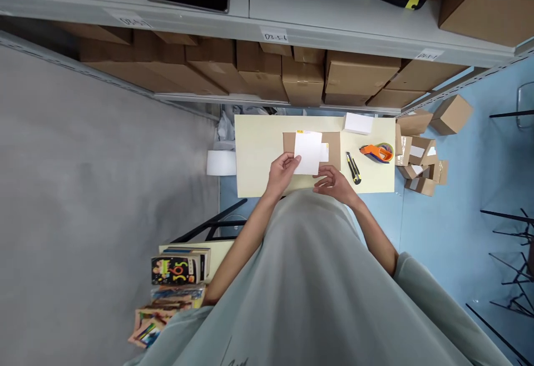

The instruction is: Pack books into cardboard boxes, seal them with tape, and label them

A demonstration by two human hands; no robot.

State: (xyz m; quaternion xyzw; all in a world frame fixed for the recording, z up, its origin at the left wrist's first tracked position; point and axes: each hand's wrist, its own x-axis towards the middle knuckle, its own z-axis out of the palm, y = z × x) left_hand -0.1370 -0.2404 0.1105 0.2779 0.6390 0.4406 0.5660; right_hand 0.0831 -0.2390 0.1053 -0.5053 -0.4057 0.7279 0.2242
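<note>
Pinching a white sheet [307,154] near the lower part of its left edge, the left hand [285,172] has its grip closed down narrow, thumb on top. The sheet's long axis runs away from the person, its yellow-marked short end pointing toward the shelving. The right hand [329,181] is by the sheet's near right corner, its grip loosely parted, fingers half curled; whether they touch the sheet cannot be told. Behind the sheet is a brown cardboard box [333,157], long axis running side to side, with a white label [324,152] partly covered; its inside is hidden. Both are at the middle of the pale surface [261,154]. To the right, a box cutter [353,168] slants away from the person, beside an orange tape dispenser [377,153]; a small white box [357,123] sits at the far edge. Small cartons [420,157] are heaped beyond the surface's right end. Farther out, brown boxes [302,79] fill the shelf under the labelled ledge [300,7], their contents unseen.
</note>
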